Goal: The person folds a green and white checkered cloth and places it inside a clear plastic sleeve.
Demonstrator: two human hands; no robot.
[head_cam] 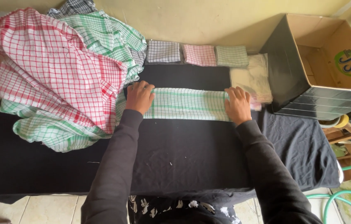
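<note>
1. A desk (184,153) under black cloth carried everything.
2. A heap of checked cloths (59,79) lay at its left; an open box (320,66) stood at its right.
3. A green cloth (188,103), folded into a long strip, lay mid-desk.
4. Left hand (139,96) and right hand (237,103) pressed flat, fingers unclenched, on its ends.
5. Judged mid-fold; ends likely needed bringing together.
6. Three folded cloths (198,54) sat behind.

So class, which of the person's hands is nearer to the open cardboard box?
The right hand. It presses the right end of the folded green checked cloth, just left of the cardboard box. The left hand rests on the cloth's far end, beside the heap of cloths.
</note>
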